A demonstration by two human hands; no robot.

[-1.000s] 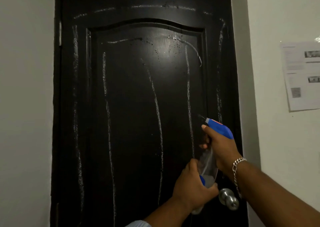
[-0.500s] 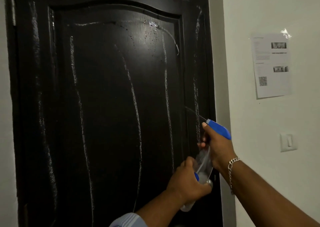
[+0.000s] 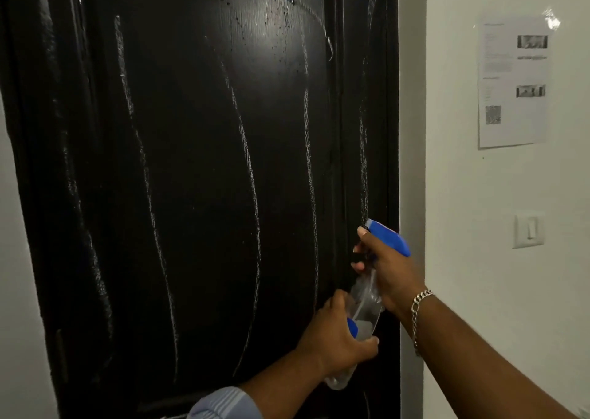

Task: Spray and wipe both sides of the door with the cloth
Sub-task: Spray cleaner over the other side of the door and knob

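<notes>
A black panelled door (image 3: 198, 195) fills the left and middle of the view, streaked with long white chalky lines and wet droplets near the top. In front of its right edge I hold a clear spray bottle (image 3: 364, 310) with a blue trigger head (image 3: 391, 238). My right hand (image 3: 388, 268) grips the bottle's neck, fingers curled at the trigger, a chain bracelet on the wrist. My left hand (image 3: 335, 335) grips the bottle's lower body. The nozzle points at the door. No cloth is in view.
A white wall runs to the right of the door frame. A printed paper sheet (image 3: 512, 82) is taped to it, and a white light switch (image 3: 528, 230) sits lower down. A strip of pale wall shows left of the door.
The view has swung right and nearer the door, so the door knob has dropped out of sight. Both hands keep the same hold on the bottle. The light switch has come into view.
</notes>
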